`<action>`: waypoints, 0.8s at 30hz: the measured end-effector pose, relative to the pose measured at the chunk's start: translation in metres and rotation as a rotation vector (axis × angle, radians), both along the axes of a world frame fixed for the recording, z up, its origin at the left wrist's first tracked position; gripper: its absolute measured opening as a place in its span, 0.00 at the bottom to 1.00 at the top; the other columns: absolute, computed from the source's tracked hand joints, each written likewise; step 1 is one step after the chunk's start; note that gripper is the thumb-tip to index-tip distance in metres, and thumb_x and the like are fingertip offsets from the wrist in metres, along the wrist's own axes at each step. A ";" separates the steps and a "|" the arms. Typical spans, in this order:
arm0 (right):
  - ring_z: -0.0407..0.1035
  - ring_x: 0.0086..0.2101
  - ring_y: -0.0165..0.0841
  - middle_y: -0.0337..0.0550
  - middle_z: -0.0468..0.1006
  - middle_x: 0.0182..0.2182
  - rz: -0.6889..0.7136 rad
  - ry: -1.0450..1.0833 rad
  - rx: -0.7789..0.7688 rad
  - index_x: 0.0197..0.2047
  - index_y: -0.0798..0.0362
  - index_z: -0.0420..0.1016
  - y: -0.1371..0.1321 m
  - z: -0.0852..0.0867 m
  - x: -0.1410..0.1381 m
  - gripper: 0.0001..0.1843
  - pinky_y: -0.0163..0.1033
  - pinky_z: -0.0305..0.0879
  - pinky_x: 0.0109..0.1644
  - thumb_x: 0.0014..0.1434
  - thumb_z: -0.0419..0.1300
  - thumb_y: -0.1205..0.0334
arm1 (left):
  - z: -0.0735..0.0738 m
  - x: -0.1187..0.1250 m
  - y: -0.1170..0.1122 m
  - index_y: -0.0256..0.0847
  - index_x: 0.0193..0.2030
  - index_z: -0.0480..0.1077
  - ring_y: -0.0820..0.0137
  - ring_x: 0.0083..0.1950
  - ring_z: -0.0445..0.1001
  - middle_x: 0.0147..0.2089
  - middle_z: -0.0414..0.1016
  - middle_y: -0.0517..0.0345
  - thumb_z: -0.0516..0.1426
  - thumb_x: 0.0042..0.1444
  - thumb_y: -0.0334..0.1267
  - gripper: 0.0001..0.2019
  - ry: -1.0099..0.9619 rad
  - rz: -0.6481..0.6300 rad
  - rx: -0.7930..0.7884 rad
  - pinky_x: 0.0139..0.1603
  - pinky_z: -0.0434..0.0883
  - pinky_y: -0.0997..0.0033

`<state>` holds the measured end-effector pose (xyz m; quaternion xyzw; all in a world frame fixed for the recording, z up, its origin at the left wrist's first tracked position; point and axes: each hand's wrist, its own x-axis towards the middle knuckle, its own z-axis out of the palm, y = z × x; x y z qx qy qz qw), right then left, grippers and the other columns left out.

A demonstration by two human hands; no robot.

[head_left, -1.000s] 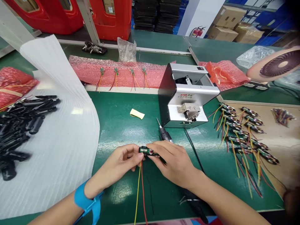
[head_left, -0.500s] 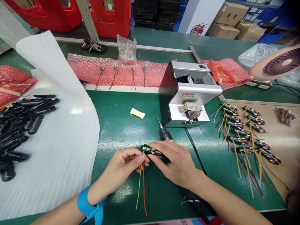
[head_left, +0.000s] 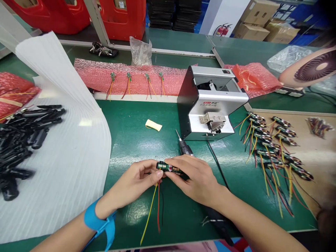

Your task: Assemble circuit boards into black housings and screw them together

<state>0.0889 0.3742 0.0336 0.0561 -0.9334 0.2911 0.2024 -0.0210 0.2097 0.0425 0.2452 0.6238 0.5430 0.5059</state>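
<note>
Both hands meet over the green bench around a small circuit board (head_left: 168, 167) in a black housing. My right hand (head_left: 196, 176) is closed over its right end, with thumb and fingers on the long sides. At the left end, my left hand (head_left: 143, 176) pinches the board and the base of its wires; a blue band circles that wrist. Yellow, red and black wires (head_left: 158, 210) hang down from the board toward the bench's front edge. Just behind my right hand lies an electric screwdriver (head_left: 184, 145), its bit pointing up and left.
A silver screw feeder (head_left: 212, 105) stands behind the hands. Several wired boards (head_left: 267, 143) lie on a brown panel at right. Black housings (head_left: 28, 140) rest on white foam (head_left: 73, 168) at left. Small boards line pink bubble wrap (head_left: 91, 75); a yellow strip (head_left: 153, 125) lies mid-bench.
My left hand has shifted slightly up, its fingers moving in behind the board's left end. The hanging wires have swung left, the yellow one most. My right hand keeps its hold.
</note>
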 end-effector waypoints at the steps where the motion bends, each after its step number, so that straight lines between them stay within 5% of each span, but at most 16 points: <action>1: 0.73 0.37 0.30 0.43 0.79 0.38 0.022 -0.012 -0.002 0.46 0.54 0.71 0.000 0.000 0.000 0.11 0.35 0.70 0.42 0.60 0.58 0.63 | 0.001 0.000 0.001 0.39 0.35 0.69 0.71 0.35 0.69 0.32 0.71 0.59 0.54 0.59 0.45 0.12 0.012 0.007 -0.001 0.38 0.67 0.73; 6: 0.72 0.37 0.30 0.43 0.79 0.37 0.054 -0.038 -0.058 0.46 0.53 0.71 -0.003 0.000 -0.001 0.11 0.35 0.70 0.42 0.59 0.58 0.63 | -0.002 0.003 0.002 0.38 0.27 0.69 0.73 0.27 0.66 0.25 0.69 0.60 0.53 0.59 0.47 0.16 0.110 0.038 -0.037 0.30 0.66 0.75; 18: 0.71 0.27 0.25 0.38 0.78 0.37 -0.031 -0.265 -0.386 0.47 0.49 0.70 0.001 0.007 0.000 0.15 0.30 0.71 0.33 0.55 0.61 0.60 | -0.012 0.001 -0.003 0.37 0.27 0.71 0.74 0.24 0.65 0.24 0.70 0.59 0.54 0.58 0.51 0.19 0.128 0.115 -0.074 0.26 0.64 0.75; 24: 0.73 0.31 0.29 0.39 0.79 0.32 -0.085 -0.318 -0.491 0.41 0.51 0.74 -0.001 0.011 0.000 0.09 0.33 0.71 0.35 0.54 0.63 0.62 | -0.011 0.001 -0.003 0.37 0.26 0.72 0.75 0.23 0.65 0.23 0.70 0.58 0.55 0.57 0.51 0.19 0.042 0.109 -0.062 0.25 0.64 0.76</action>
